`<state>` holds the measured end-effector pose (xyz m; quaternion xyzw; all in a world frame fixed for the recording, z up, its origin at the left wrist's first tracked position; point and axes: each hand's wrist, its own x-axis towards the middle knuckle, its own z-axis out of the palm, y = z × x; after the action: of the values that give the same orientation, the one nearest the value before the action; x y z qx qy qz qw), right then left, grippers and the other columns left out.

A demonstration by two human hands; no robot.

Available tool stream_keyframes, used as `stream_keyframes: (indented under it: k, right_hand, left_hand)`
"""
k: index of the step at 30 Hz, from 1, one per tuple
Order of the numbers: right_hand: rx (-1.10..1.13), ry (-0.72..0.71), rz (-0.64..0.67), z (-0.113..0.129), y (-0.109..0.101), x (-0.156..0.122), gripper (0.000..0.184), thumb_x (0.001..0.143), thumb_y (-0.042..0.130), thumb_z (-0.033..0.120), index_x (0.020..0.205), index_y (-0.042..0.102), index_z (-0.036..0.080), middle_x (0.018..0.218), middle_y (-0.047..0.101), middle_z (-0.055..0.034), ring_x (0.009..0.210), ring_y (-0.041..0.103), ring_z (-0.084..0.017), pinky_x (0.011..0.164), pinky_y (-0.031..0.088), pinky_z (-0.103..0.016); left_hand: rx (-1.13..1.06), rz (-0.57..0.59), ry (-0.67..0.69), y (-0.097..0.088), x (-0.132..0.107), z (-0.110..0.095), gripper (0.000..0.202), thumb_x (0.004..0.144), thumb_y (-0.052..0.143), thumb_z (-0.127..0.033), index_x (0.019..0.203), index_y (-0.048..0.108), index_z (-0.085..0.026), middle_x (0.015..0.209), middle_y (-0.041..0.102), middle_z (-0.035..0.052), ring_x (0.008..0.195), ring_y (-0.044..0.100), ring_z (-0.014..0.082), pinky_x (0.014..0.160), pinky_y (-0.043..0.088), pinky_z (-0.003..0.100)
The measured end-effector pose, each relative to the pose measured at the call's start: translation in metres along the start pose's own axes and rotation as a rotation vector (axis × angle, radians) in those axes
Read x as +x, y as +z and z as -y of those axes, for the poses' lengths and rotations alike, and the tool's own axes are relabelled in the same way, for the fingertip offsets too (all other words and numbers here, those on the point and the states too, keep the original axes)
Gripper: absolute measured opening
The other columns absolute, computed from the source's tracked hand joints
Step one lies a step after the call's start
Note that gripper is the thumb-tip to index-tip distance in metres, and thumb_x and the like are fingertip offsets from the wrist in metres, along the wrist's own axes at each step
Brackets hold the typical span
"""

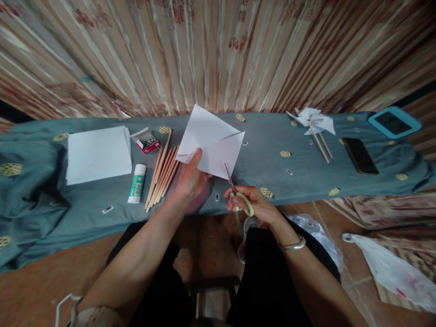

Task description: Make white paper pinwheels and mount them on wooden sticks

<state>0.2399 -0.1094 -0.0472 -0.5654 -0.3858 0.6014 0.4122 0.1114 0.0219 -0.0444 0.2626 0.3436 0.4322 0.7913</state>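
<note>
My left hand (pixel 193 179) grips a square sheet of white paper (pixel 213 141) at its lower left edge, thumb on top. The sheet is held above the table, turned cornerwise, with slits showing at its right and left corners. In my right hand (pixel 254 202) is a pair of scissors (pixel 245 205) with pale yellow-green handles. Their blades point up and meet the paper near its lower corner; one blade lies over the sheet. Just left of my left hand lies a bundle of several wooden sticks (pixel 163 177).
On the cloth-covered table (pixel 265 168) are a paper stack (pixel 98 154), a glue stick (pixel 137 184) and an open red box of small metal pieces (pixel 148 141). Rightward lie paper pinwheels (pixel 313 120) on sticks, a phone (pixel 360 156) and a blue-framed device (pixel 395 122). A curtain (pixel 211 54) hangs behind.
</note>
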Motion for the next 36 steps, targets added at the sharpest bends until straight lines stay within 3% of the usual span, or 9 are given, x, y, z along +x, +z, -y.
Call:
stream_keyframes:
  k: [6, 13, 23, 32, 36]
  right_hand:
    - [0.033, 0.0, -0.007, -0.0016, 0.0014, 0.0006, 0.042, 0.065, 0.078, 0.056, 0.078, 0.065, 0.018, 0.065, 0.064, 0.002, 0.058, 0.059, -0.01, 0.058, 0.05, -0.023]
    - [0.044, -0.004, -0.03, -0.0072, 0.0018, 0.0014, 0.036, 0.066, 0.08, 0.049, 0.081, 0.067, 0.018, 0.063, 0.062, 0.0037, 0.056, 0.059, -0.009, 0.055, 0.05, -0.022]
    - [0.098, 0.046, -0.052, -0.0067, 0.0035, 0.0017, 0.035, 0.06, 0.085, 0.041, 0.081, 0.068, 0.019, 0.058, 0.06, 0.0064, 0.052, 0.058, -0.008, 0.053, 0.049, -0.021]
    - [0.115, 0.067, -0.087, -0.0071, 0.0053, 0.0034, 0.042, 0.055, 0.086, 0.046, 0.079, 0.067, 0.017, 0.055, 0.06, 0.0066, 0.049, 0.056, -0.006, 0.049, 0.044, -0.019]
    - [0.11, 0.073, -0.09, -0.0082, 0.0052, 0.0039, 0.043, 0.057, 0.085, 0.047, 0.082, 0.067, 0.017, 0.059, 0.062, 0.0052, 0.053, 0.059, -0.008, 0.052, 0.046, -0.02]
  left_hand:
    - [-0.01, -0.013, -0.004, 0.0015, -0.0027, -0.0035, 0.03, 0.084, 0.064, -0.028, 0.113, 0.063, -0.017, 0.119, 0.068, 0.0105, 0.106, 0.063, 0.026, 0.077, 0.055, 0.031]
    - [-0.045, -0.003, 0.012, -0.0008, -0.0016, -0.0023, 0.03, 0.086, 0.061, -0.026, 0.114, 0.062, -0.017, 0.115, 0.069, 0.0089, 0.104, 0.064, 0.0229, 0.086, 0.053, 0.035]
    - [-0.073, 0.021, 0.017, -0.0016, -0.0006, -0.0025, 0.03, 0.083, 0.065, -0.026, 0.112, 0.063, -0.016, 0.117, 0.068, 0.0105, 0.106, 0.064, 0.026, 0.088, 0.053, 0.038]
    - [-0.094, 0.006, 0.01, -0.0032, 0.0, -0.0027, 0.033, 0.085, 0.064, -0.025, 0.117, 0.061, -0.016, 0.115, 0.069, 0.0104, 0.103, 0.065, 0.0241, 0.087, 0.053, 0.035]
    - [-0.111, -0.003, -0.021, -0.0005, -0.004, -0.0006, 0.029, 0.088, 0.06, -0.02, 0.116, 0.061, -0.016, 0.105, 0.071, 0.0078, 0.091, 0.066, 0.0187, 0.083, 0.053, 0.031]
